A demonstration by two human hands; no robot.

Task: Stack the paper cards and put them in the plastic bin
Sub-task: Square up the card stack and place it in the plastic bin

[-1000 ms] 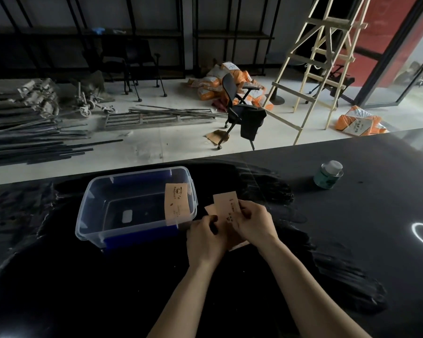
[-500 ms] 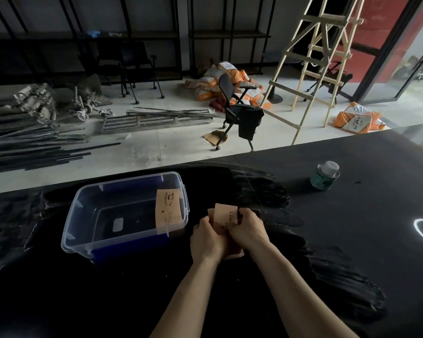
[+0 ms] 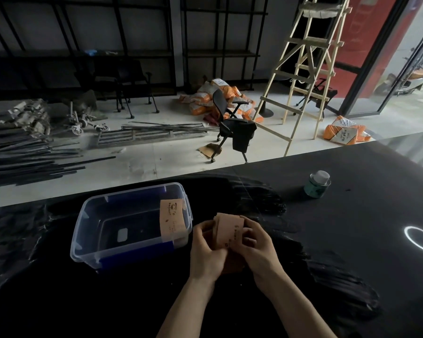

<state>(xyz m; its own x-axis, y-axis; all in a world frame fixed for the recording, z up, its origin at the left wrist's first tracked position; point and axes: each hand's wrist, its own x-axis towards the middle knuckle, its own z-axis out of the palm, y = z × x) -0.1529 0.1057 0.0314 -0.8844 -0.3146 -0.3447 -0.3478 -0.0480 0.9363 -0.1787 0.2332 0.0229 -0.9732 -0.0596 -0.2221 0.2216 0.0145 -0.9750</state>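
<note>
Since a second ago the hands have drawn together, gathering the loose cards (image 3: 228,230) into one upright stack. The left hand (image 3: 206,250) and right hand (image 3: 257,245) clasp it from either side, probably to square the edges, just beside the bin (image 3: 88,242), where one card (image 3: 172,222) leans inside.

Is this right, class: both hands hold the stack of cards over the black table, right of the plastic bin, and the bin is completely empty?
Not quite. The head view shows one card already leaning inside the plastic bin. The rest holds: left hand and right hand hold the stack of cards right of it.
</note>
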